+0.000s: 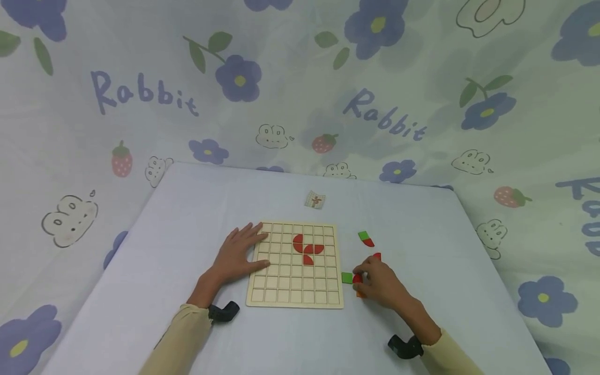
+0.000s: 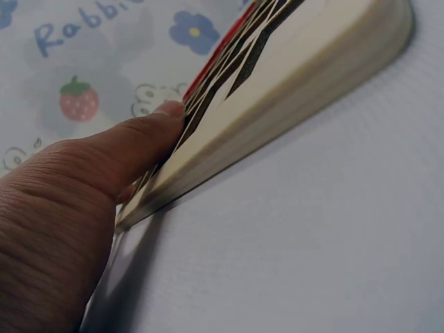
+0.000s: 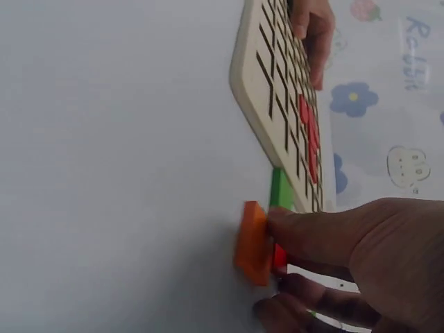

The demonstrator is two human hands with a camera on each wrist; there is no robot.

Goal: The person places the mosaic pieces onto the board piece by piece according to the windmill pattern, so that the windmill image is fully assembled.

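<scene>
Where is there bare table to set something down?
Bare: the table left of the left hand, right of the right hand, and either side of the card beyond the board. Crowded: beside the board's right edge, among loose pieces.

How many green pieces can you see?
2: one green piece beside the board, near the right hand; another green piece farther off, next to a red piece. The hand may hide more.

An orange piece (image 3: 252, 246) is held near a flat gridded board (image 1: 296, 270) bearing red pieces (image 1: 308, 249).
</scene>
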